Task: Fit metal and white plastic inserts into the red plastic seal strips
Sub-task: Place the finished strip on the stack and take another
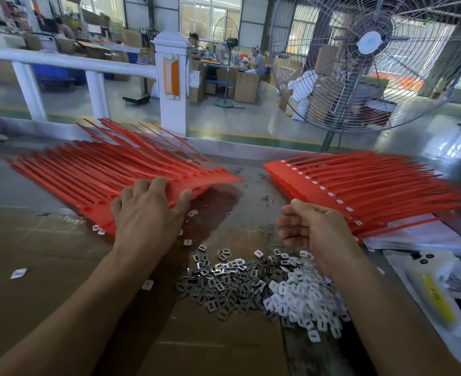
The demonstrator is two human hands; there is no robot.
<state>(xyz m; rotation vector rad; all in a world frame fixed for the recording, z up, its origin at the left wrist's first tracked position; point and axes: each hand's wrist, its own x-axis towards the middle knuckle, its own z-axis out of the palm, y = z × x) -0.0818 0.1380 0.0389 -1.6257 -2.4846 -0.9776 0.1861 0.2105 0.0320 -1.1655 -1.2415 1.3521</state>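
Head view, only one. Left batch of red seal strips (pixel 110 169) fans out across the table's left half, tails pointing away to the far left, head ends toward the person. The left hand (pixel 148 210) grips that batch's near edge: fingers curled over the top, thumb pressing the edge at the right, and the held end is lifted off the table a bit. Wrist straight, forearm coming in from lower left.

Right batch of red strips (pixel 373 185) lies to the right, tails pointing right; a row of small white inserts shows in its heads. It rests partly on white paper sheets (pixel 419 234).

The right hand (pixel 313 229) hovers just left of the right batch and above the loose parts, fingers curled inward into a loose fist. Whether it holds anything inside, cannot tell. It touches neither batch.

Loose parts sit on the cardboard (pixel 47 253) between the two forearms: metal inserts (pixel 223 283) heaped on the left, white plastic inserts (pixel 305 299) heaped on the right, the two piles touching and mixing at the seam. A few strays lie near the left hand.

No bins or trays; everything lies straight on the surface. A large standing fan (pixel 367 47) is behind the table at right.
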